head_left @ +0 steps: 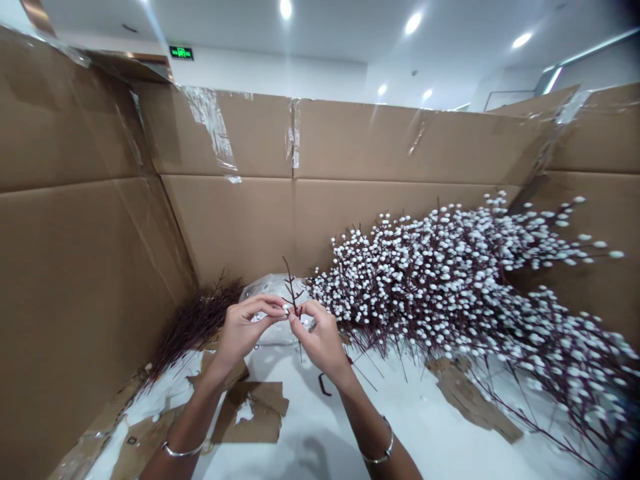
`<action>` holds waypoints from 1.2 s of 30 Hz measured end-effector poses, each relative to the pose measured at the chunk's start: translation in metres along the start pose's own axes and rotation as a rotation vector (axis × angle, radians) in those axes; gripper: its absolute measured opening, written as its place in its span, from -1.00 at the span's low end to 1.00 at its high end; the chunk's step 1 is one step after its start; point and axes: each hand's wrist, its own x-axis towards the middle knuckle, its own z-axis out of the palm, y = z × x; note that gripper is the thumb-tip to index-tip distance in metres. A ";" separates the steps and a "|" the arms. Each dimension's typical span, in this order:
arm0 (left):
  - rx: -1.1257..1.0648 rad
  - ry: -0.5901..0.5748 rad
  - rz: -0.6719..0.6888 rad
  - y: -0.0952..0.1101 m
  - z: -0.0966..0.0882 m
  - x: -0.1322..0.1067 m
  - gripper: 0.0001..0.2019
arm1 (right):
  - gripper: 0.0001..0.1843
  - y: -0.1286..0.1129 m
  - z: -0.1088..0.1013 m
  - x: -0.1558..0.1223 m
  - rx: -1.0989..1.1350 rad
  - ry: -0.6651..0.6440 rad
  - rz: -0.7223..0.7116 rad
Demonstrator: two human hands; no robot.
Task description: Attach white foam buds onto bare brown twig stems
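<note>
My right hand (320, 340) pinches a thin dark brown twig (291, 288) that stands upright between both hands. The fingertips of my left hand (245, 327) are pressed together on a small white bead (285, 309) held against the twig. Just behind the hands lies a clear plastic bag (267, 290) with white beads in it. A big heap of twigs covered in white beads (465, 280) lies to the right. A pile of bare brown twigs (195, 323) lies to the left. Both wrists wear a silver bangle.
High cardboard walls (300, 193) enclose the white table (310, 427) on the left, back and right. Torn cardboard scraps (255, 413) lie on the table near my arms, and another (470, 400) lies in front of the beaded heap.
</note>
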 end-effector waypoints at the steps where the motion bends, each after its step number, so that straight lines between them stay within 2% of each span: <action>1: -0.011 -0.001 -0.005 0.000 0.000 0.000 -0.95 | -0.87 0.000 0.000 0.000 0.006 -0.002 0.003; 11: -0.150 0.010 -0.065 0.003 -0.001 0.002 -0.97 | -0.84 -0.003 -0.005 0.000 0.128 -0.038 0.045; 23: -0.194 -0.049 -0.116 -0.001 -0.002 0.004 -0.96 | -0.86 -0.004 -0.005 0.001 0.113 -0.031 0.029; 36: -0.247 -0.030 -0.137 -0.005 0.002 0.006 -0.96 | -0.84 -0.002 -0.007 0.004 0.111 -0.039 0.039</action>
